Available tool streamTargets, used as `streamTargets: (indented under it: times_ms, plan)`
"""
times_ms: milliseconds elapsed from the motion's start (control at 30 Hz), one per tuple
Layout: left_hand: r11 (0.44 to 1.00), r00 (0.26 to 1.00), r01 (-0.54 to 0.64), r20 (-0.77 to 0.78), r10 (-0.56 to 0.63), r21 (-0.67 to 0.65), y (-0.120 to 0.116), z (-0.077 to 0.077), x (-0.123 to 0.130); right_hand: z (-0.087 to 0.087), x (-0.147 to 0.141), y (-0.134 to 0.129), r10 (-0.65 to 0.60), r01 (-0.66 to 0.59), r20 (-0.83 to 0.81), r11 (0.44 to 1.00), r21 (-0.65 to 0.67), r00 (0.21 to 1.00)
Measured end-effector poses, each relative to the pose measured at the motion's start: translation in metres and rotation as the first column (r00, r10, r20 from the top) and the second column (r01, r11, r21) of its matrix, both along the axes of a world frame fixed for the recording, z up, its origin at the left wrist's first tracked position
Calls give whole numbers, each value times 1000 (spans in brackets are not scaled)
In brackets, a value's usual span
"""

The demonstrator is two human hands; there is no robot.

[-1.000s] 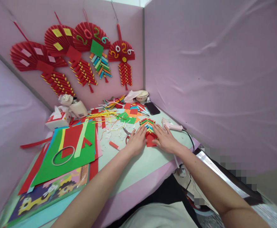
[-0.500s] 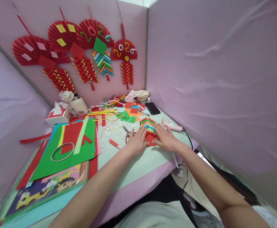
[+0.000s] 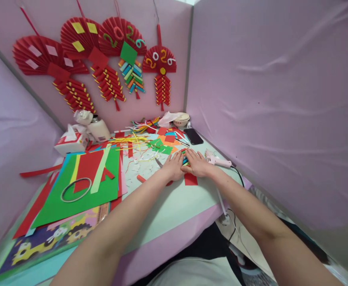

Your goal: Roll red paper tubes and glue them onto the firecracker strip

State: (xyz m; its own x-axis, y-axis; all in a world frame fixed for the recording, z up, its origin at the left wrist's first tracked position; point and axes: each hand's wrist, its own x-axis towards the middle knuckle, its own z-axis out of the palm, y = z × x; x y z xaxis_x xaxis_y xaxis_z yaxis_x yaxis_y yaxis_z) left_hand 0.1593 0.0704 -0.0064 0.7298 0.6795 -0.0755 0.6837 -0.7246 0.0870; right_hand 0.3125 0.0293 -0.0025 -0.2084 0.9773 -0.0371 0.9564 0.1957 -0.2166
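My left hand [image 3: 173, 167] lies flat along the left side of a string of coloured paper rolls [image 3: 185, 159], its fingers stretched out. My right hand [image 3: 196, 163] rests flat over the right part of the same rolls, with its thumb close to the left hand. Only a narrow strip of green, blue and red rolls shows between them. Below the rolls, a red paper square [image 3: 191, 180] lies on the table. Scissors [image 3: 158, 162] sit beside my left hand, their handles mostly hidden by it. An orange-red stick [image 3: 140, 178] is left of that wrist.
A pink glue gun [image 3: 220, 161] with a black cord lies at right, below a phone [image 3: 193, 136]. Paper sheets [image 3: 102, 190] carry a tape ring [image 3: 76, 190] at left. Behind are a tissue box [image 3: 72, 142], bottle [image 3: 99, 129] and bowl [image 3: 181, 119]. Fan decorations [image 3: 159, 59] hang on the wall.
Both hands have come closer together over the rolls, covering more of them. The right hand has shifted left, uncovering more of the red square. The view has tilted slightly.
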Motion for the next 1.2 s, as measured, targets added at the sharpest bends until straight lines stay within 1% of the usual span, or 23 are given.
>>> streamTargets:
  times_ms: [100,200,267,367,467,533,600,667,767,833,933,1033,1133,1200]
  plan:
    - [1000,1000,-1,-14,1,-20,1,-7,0,-10,-1,2,-4,5,5,999,-36,1000]
    - [1000,1000,-4,-19,4,-25,-1,-6,0,-13,0,2,-5,6,18,998,-68,1000]
    - [999,1000,-12,-6,12,-38,-2,0,-2,-9,1,2,0,1,16,996,-90,1000]
    - [999,998,-37,43,38,-28,-5,16,-11,0,3,3,10,-10,-14,999,-42,1000]
    - [996,994,-86,76,84,18,-16,28,-32,3,1,6,60,-59,-27,998,26,998]
    - [990,985,-126,123,118,58,-29,30,-49,-1,-3,10,87,-85,-21,994,65,996]
    - [986,975,-155,173,141,67,-46,27,-64,-9,-7,15,60,-58,-14,993,103,998]
    - [983,965,-172,211,156,59,-63,21,-75,-18,-11,19,12,-10,-12,994,109,1000]
    - [986,957,-150,260,128,68,-84,12,-83,-27,-14,23,-9,11,-18,996,84,1000]
    - [988,953,-129,288,98,89,-92,8,-85,-28,-15,24,-6,9,-38,997,74,999]
    - [986,941,-99,334,49,132,-97,4,-85,-21,-14,24,-9,16,-102,998,68,995]
    - [983,925,-91,378,24,158,-95,1,-85,-7,-9,26,-24,44,-201,994,100,979]
    - [983,909,-96,416,23,155,-94,-2,-85,8,0,27,-63,123,-315,977,175,947]
    - [986,896,-92,443,21,141,-94,-2,-85,15,7,27,-89,192,-392,954,231,916]
